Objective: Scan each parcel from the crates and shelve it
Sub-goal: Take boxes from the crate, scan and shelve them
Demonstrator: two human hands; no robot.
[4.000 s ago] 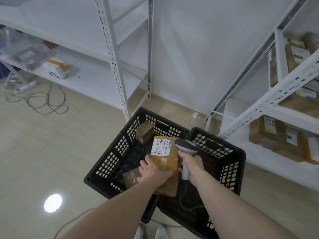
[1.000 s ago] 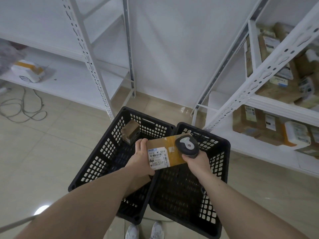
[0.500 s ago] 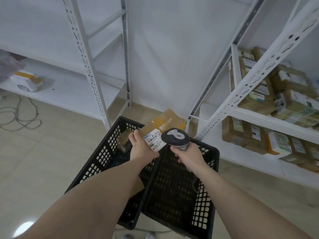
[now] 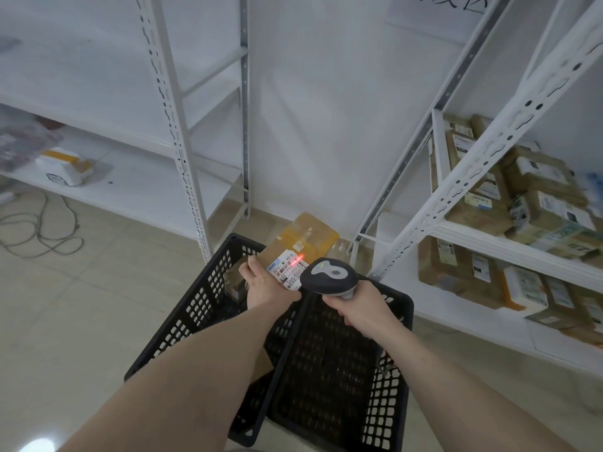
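- The left hand (image 4: pixel 265 286) grips a brown cardboard parcel banded with yellow tape (image 4: pixel 301 241) by its near end, fingers wrapped under the edge, thumb hidden from where I stand.
- The parcel is up in the air, above the far rim of the left black perforated plastic crate (image 4: pixel 199 300), tilted so its white printed shipping label (image 4: pixel 288 267) faces the person; I'd say that angle is there to give the reader a square look at the barcode.
- The right hand (image 4: pixel 359 309) is curled tight round the grip of a grey and black handheld barcode scanner (image 4: pixel 329 277), head aimed at the label from just beside it.
- And there's the red scan line (image 4: pixel 298 258), lying right across the label, so the scan itself looks to be the step in hand.
- Down in the left crate another small brown box (image 4: pixel 235 282) sits against the far wall, partly hidden by the wrist, with a flat piece of cardboard showing below the forearm.
- The right black crate (image 4: pixel 342 370) shows only its mesh floor; the arms cover part of it.
- To the right, the white slotted-steel shelving unit (image 4: pixel 489 148) carries many labelled brown parcels on two levels, a fair guess for where this one goes.
- The left white shelving unit (image 4: pixel 169 102) holds a white and orange device on its low shelf, with grey cables looped on the tiled floor (image 4: pixel 65 305).
- More crate work looks to be left to do.
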